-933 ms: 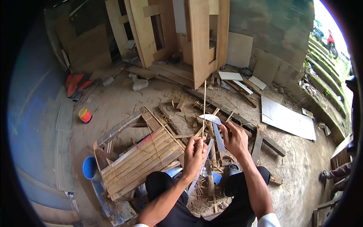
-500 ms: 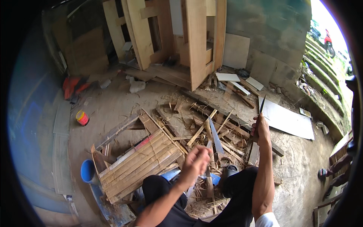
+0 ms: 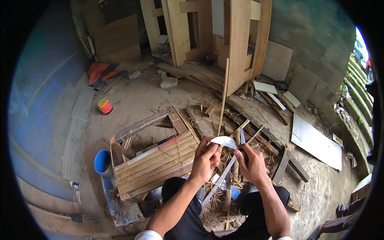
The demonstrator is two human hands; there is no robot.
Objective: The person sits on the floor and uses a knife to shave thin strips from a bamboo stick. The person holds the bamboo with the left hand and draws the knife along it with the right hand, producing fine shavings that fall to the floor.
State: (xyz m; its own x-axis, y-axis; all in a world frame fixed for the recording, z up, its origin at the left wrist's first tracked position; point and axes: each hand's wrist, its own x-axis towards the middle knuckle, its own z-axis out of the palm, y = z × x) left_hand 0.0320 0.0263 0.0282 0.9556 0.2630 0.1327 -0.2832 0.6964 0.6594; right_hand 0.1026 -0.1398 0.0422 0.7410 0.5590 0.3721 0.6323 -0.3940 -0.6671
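The left hand (image 3: 205, 157) is closed around the lower end of a thin bamboo strip (image 3: 223, 96), thumb and fingers pinched together on it just above the person's knees. The strip stands nearly upright: its long axis runs from the hand up and slightly to the right, and its free tip points away from the person toward the tall wooden frame (image 3: 239, 44) at the back of the yard.

The right hand (image 3: 251, 164) is clamped on the handle of a curved knife (image 3: 225, 141). The blade lies crosswise, its long axis about level, reaching leftward from the right hand to the left hand's fingertips, where it meets the base of the strip. Whether the edge is cutting into the strip or only resting against it cannot be told. The two hands sit just beside each other, joined by the blade.

A second pale strip (image 3: 219, 182) slants from under the hands down to the left, across the dark trousers.

Left of the hands stands a low crate of bamboo slats (image 3: 154, 162), with a blue bucket (image 3: 103, 162) touching its left side. Split bamboo offcuts (image 3: 248, 132) lie scattered on the dirt ground beyond the hands. Farther off are a small red and yellow can (image 3: 105, 106), a white board (image 3: 316, 142) flat on the ground to the right, and an orange cloth (image 3: 100, 70) near the back wall.
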